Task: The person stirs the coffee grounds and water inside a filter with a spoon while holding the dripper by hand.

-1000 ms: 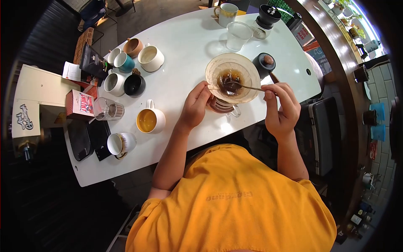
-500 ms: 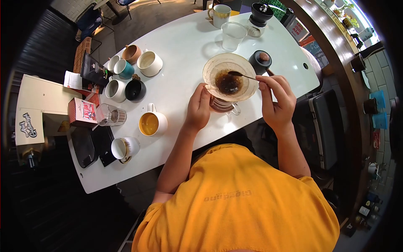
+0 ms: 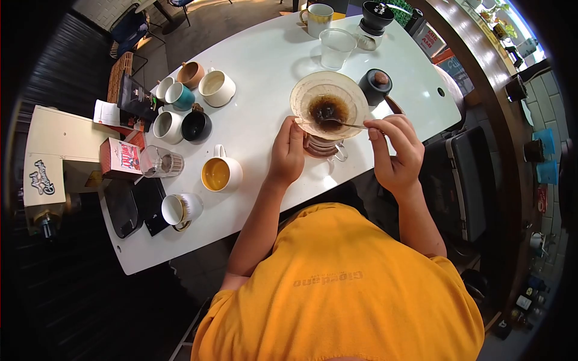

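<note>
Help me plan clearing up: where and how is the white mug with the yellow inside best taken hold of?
Probably by its handle, coming from the far side: the white mug looks upright, and its loop points away from the person, with bare white table beyond. The clear glass leaves less room on its left.

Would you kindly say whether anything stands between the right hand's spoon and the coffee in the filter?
Nothing visible does: from the right hand, the spoon reaches into the open filter, its tip at the dark coffee.
</note>
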Action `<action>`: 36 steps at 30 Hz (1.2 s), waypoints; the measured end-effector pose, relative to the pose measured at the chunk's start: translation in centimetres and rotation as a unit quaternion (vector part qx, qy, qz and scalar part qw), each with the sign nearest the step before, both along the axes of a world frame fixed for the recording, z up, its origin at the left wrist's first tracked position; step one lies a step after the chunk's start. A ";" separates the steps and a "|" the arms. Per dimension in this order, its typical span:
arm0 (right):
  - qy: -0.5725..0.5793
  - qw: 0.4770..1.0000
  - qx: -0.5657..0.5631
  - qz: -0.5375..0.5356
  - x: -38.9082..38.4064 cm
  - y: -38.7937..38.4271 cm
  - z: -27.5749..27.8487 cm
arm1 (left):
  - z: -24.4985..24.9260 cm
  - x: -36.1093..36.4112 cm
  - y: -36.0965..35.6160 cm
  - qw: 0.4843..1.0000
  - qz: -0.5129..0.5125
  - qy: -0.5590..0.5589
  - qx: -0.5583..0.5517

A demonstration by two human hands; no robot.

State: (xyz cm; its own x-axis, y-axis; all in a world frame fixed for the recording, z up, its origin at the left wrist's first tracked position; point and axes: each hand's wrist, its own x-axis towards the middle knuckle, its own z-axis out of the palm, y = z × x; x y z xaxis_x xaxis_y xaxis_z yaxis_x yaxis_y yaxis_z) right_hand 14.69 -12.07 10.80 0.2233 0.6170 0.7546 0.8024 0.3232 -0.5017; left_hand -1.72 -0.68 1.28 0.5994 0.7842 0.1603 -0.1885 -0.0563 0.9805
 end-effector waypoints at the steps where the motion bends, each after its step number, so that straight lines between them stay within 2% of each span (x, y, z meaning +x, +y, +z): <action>1: -0.005 1.000 -0.003 -0.003 -0.1 0.0 -0.2 | 0.0 0.0 0.0 1.000 -0.001 0.000 0.000; 7: -0.004 0.999 -0.023 -0.029 -0.2 0.8 -1.3 | 0.1 0.0 -0.1 1.000 0.002 0.011 0.007; 12: 0.027 0.999 0.002 -0.038 0.2 1.2 -0.8 | -0.4 0.1 -0.1 1.000 0.008 0.001 0.004; 18: 0.004 0.998 0.023 -0.053 1.4 1.6 -0.4 | -0.2 0.3 -0.2 1.000 0.017 -0.001 0.011; 21: -0.046 0.998 0.021 -0.041 1.6 1.7 -0.4 | -0.3 0.3 -0.3 1.000 0.023 0.001 0.000; 27: -0.053 0.998 -0.019 -0.008 1.2 1.4 -1.1 | -0.2 0.5 -0.3 0.998 0.051 0.007 0.032; 29: 0.028 0.999 -0.033 0.001 0.9 1.2 -1.7 | -0.3 0.4 -0.4 0.999 0.043 0.009 0.024; 30: 0.028 0.999 -0.035 0.002 0.8 1.1 -2.0 | -0.3 0.4 -0.4 0.999 0.035 0.011 0.016; 32: 0.126 0.991 -0.050 -0.013 0.7 1.0 -2.7 | -0.3 0.3 -0.4 0.999 0.034 0.009 0.014; 33: 0.127 0.991 -0.051 -0.012 0.7 0.9 -3.1 | -0.3 0.3 -0.4 0.999 0.033 0.007 0.013; 35: 0.249 0.966 -0.055 -0.030 0.6 0.8 -3.5 | -0.1 0.5 -0.4 0.999 0.042 0.002 0.013; 36: 0.249 0.966 -0.056 -0.031 0.5 0.8 -3.5 | 0.0 0.6 -0.4 0.999 0.050 -0.004 0.014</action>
State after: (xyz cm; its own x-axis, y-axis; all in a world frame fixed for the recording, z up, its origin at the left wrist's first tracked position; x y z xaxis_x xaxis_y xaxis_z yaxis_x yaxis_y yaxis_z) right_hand 15.21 -11.25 7.33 0.5809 0.6624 0.4731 0.4676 0.2043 -0.8600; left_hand -1.17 -1.07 1.24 0.5174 0.8350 0.1873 -0.1881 -0.1025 0.9768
